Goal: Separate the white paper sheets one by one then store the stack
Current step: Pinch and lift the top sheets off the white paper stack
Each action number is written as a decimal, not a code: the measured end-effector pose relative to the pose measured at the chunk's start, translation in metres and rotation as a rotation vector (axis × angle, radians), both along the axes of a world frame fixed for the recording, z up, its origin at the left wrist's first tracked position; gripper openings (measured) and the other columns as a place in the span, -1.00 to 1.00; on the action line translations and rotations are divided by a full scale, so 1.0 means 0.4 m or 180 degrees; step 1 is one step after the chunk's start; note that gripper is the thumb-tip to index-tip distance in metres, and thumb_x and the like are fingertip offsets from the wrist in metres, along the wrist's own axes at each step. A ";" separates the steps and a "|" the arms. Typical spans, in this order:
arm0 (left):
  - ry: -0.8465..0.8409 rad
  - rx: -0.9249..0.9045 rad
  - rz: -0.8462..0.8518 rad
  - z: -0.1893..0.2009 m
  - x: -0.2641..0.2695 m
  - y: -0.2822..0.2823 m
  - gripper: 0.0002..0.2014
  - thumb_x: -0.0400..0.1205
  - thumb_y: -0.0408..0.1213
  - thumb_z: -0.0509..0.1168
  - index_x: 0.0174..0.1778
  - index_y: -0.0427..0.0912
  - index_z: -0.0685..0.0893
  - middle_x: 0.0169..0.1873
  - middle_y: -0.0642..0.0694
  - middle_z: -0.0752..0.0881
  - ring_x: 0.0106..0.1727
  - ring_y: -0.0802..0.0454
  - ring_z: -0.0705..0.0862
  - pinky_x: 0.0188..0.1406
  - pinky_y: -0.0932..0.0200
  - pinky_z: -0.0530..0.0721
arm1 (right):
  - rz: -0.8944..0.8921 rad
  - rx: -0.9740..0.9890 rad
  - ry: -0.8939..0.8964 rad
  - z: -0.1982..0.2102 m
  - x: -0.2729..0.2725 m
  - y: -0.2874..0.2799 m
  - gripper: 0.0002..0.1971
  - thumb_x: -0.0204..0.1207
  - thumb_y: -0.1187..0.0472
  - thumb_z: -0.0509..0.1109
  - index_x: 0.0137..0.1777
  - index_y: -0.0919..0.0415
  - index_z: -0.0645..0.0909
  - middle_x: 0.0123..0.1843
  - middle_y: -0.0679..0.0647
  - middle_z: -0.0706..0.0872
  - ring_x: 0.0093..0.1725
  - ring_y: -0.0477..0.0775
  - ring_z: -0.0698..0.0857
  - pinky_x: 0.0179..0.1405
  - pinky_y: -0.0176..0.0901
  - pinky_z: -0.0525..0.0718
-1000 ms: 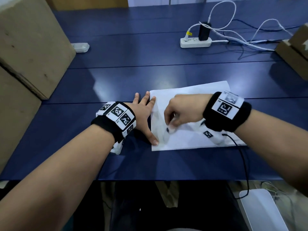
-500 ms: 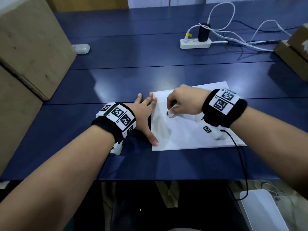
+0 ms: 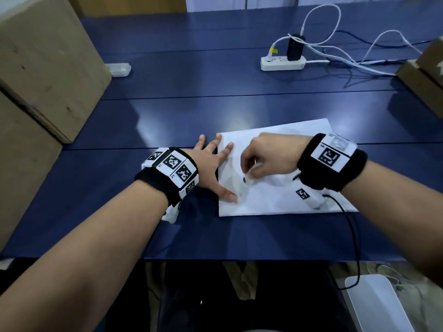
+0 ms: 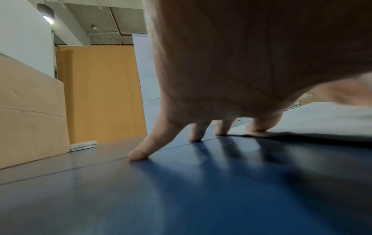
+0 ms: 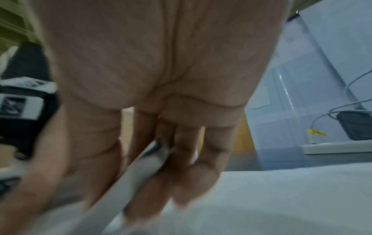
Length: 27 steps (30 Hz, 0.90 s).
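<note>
- We see the white paper stack [image 3: 282,188] lying flat on the blue surface [image 3: 167,116].
- Our left hand [image 3: 211,168] is spread, index fingertip and thumb pressing the stack's left edge.
- Our right hand [image 3: 268,159] has its grip curled, pinching a lifted sheet [image 5: 128,179].

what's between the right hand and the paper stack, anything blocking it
Nothing visible. The right hand is already on the paper stack, its curled fingers gripping a white pen-like object. The left hand only presses the stack's left edge.
</note>
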<state>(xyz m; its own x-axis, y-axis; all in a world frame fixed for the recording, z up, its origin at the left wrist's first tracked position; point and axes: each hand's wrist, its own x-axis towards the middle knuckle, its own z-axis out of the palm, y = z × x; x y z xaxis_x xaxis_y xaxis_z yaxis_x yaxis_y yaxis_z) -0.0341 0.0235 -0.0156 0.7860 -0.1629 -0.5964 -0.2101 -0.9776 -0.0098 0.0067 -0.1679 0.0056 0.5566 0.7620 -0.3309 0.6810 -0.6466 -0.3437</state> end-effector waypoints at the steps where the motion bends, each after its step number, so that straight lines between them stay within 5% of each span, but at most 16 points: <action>1: -0.0019 0.0018 -0.0001 0.000 -0.001 -0.003 0.42 0.11 0.64 0.34 0.65 0.22 -0.45 0.67 0.04 -0.47 0.69 -0.26 -0.39 0.61 -0.44 0.13 | 0.0172 -0.0162 0.0225 0.005 -0.015 0.001 -0.85 0.39 0.00 0.55 -0.08 -0.02 0.78 -0.24 -0.15 0.79 -0.20 -0.12 0.70 -0.10 -0.18 0.68; 4: -0.0004 0.0042 0.0020 -0.001 -0.001 -0.004 0.45 0.10 0.63 0.37 0.65 0.22 -0.46 0.67 0.05 -0.47 0.69 -0.24 -0.40 0.59 -0.41 0.13 | 0.0266 -0.0250 0.0319 0.007 -0.018 0.008 -0.85 0.39 -0.01 0.57 -0.08 -0.03 0.78 -0.30 -0.19 0.76 -0.25 -0.23 0.69 -0.20 -0.36 0.60; 9: 0.0042 -0.0010 0.0046 0.000 0.002 0.000 0.47 0.06 0.63 0.39 0.64 0.23 -0.46 0.66 0.07 -0.49 0.68 -0.24 -0.43 0.59 -0.43 0.10 | -0.0484 0.0184 -0.0530 -0.007 0.037 0.004 -0.82 0.46 0.01 0.51 -0.04 0.07 0.76 -0.14 -0.03 0.78 -0.01 0.05 0.69 -0.01 -0.05 0.68; 15: 0.0048 0.0006 0.0063 -0.001 0.001 -0.005 0.48 0.06 0.62 0.40 0.64 0.21 -0.48 0.65 0.06 -0.50 0.68 -0.24 -0.43 0.61 -0.41 0.07 | 0.0365 -0.0235 0.0380 0.001 -0.032 0.004 -0.85 0.42 0.01 0.55 -0.04 -0.01 0.79 -0.23 -0.16 0.79 -0.23 -0.17 0.69 -0.16 -0.30 0.62; 21: 0.0116 0.0003 0.0083 0.001 0.004 -0.003 0.49 0.04 0.63 0.40 0.63 0.23 -0.49 0.64 0.08 -0.52 0.67 -0.24 -0.45 0.60 -0.46 0.08 | -0.0443 0.0165 -0.0577 -0.007 0.026 -0.001 -0.84 0.47 0.03 0.50 -0.04 0.06 0.74 -0.15 -0.05 0.78 -0.05 0.06 0.70 -0.03 -0.05 0.68; 27: 0.0103 0.0020 0.0096 0.002 0.003 -0.008 0.49 0.07 0.61 0.41 0.63 0.20 -0.50 0.65 0.06 -0.51 0.67 -0.25 -0.45 0.61 -0.43 0.06 | 0.0316 -0.0241 0.0413 0.010 -0.037 -0.004 -0.83 0.38 -0.03 0.58 -0.08 -0.01 0.79 -0.27 -0.18 0.77 -0.22 -0.16 0.69 -0.17 -0.29 0.63</action>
